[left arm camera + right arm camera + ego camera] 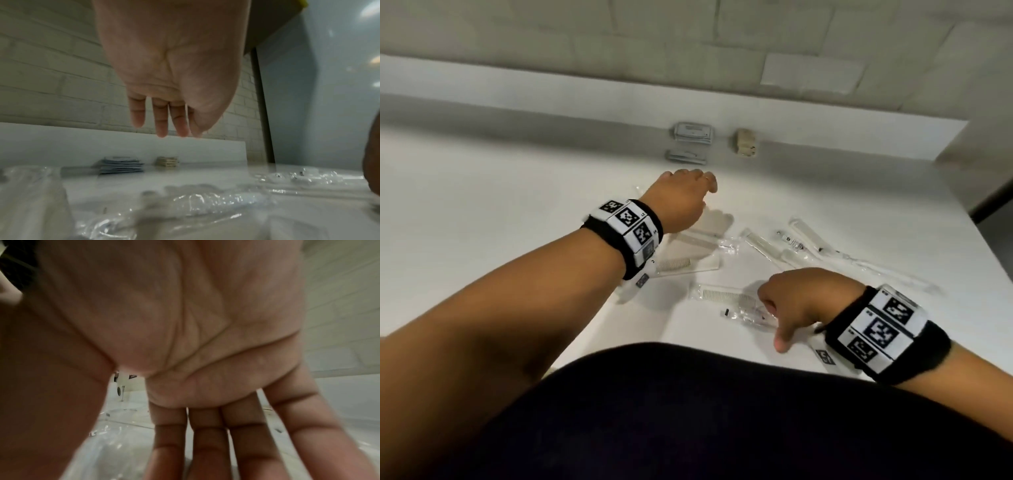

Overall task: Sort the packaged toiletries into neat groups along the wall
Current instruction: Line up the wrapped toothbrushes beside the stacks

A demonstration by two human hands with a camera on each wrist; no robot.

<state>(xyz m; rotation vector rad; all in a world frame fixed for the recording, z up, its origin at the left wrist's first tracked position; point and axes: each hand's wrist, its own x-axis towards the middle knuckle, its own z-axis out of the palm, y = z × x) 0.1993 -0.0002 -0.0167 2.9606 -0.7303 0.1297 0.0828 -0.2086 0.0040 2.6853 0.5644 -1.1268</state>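
My left hand hovers over the white counter, fingers straight and relaxed, holding nothing; the left wrist view shows its bare palm. Beyond it by the wall lie two stacks of grey-blue sachets and a pile of beige packets. My right hand reaches down near the front edge, fingers extended onto a small clear-wrapped packet. Clear-wrapped combs lie between my hands. Clear-wrapped toothbrushes lie to the right.
A low white ledge runs under the brick wall at the back. The counter's right edge drops off beside a dark gap. My dark-clothed body is against the front edge.
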